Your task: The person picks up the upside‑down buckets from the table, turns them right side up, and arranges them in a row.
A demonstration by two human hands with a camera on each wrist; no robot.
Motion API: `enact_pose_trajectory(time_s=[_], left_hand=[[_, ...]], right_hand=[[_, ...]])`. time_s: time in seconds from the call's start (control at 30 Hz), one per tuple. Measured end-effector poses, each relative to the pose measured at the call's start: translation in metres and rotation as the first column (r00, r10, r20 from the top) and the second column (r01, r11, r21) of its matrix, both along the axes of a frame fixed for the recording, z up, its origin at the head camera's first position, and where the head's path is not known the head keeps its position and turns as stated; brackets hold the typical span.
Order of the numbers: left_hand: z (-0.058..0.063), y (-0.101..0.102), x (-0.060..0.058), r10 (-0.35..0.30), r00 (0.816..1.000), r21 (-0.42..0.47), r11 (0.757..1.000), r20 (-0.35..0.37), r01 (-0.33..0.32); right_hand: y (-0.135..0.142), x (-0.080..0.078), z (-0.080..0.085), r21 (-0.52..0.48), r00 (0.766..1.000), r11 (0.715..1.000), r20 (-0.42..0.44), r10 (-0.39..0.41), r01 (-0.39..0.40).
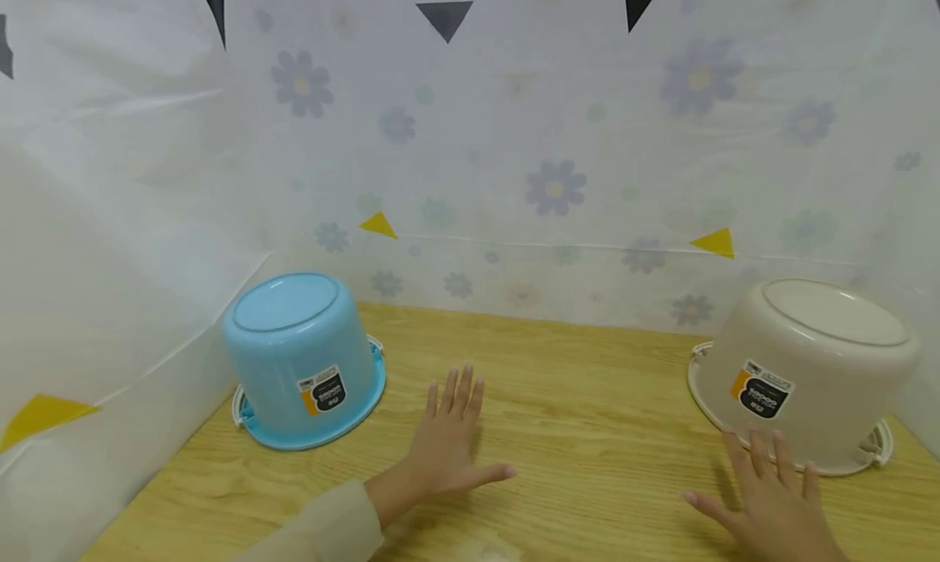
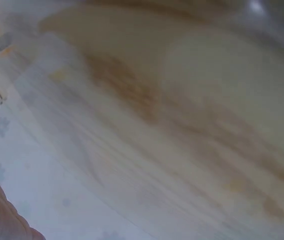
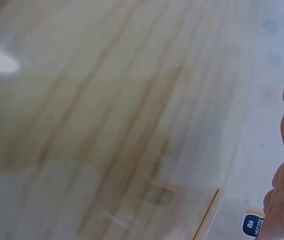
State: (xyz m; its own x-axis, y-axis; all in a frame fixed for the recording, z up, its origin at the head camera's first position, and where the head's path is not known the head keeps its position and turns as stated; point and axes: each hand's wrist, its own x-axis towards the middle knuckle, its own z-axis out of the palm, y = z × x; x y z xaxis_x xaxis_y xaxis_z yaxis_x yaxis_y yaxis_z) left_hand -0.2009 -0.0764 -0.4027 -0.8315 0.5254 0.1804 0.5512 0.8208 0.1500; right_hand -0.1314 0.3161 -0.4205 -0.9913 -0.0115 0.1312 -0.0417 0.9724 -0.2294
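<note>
An upside-down light blue bucket (image 1: 272,374) stands on the left of the wooden table (image 1: 573,399), its label facing me. Farther right, a beige bucket (image 1: 844,374) is also turned upside down, with a similar label. My left hand (image 1: 444,456) is spread palm down over the table, to the right of the blue bucket, and holds nothing. In front of the beige bucket my right hand (image 1: 778,501) spreads its fingers, the tips overlapping the bucket's rim in the head view. Only part of the left hand (image 2: 1,215) shows in the left wrist view.
A whitish sheet with flower prints (image 1: 470,138) hangs behind the table and continues along both sides. Black triangles (image 1: 446,19) and yellow triangles (image 1: 716,242) mark the sheet. White handles (image 1: 238,405) hang at the buckets' rims.
</note>
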Motion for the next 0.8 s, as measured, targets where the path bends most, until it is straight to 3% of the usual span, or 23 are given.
enact_pose_trajectory(time_s=[0.2,0.47,0.8], left_hand=[[-0.001,0.007,-0.001,0.005,1.0,-0.026,1.0,-0.006,-0.005],[-0.006,0.011,-0.001,0.005,0.999,-0.024,1.0,0.041,-0.004],[-0.005,0.026,-0.01,-0.034,0.999,-0.115,0.993,0.042,0.039]], right_hand=[[0.007,0.001,0.0,0.021,1.0,1.0,-0.013,-0.02,0.02],[0.016,0.002,-0.002,0.012,0.998,0.998,-0.011,-0.061,0.062],[0.032,-0.001,-0.001,-0.023,0.995,0.995,0.007,-0.095,0.095]])
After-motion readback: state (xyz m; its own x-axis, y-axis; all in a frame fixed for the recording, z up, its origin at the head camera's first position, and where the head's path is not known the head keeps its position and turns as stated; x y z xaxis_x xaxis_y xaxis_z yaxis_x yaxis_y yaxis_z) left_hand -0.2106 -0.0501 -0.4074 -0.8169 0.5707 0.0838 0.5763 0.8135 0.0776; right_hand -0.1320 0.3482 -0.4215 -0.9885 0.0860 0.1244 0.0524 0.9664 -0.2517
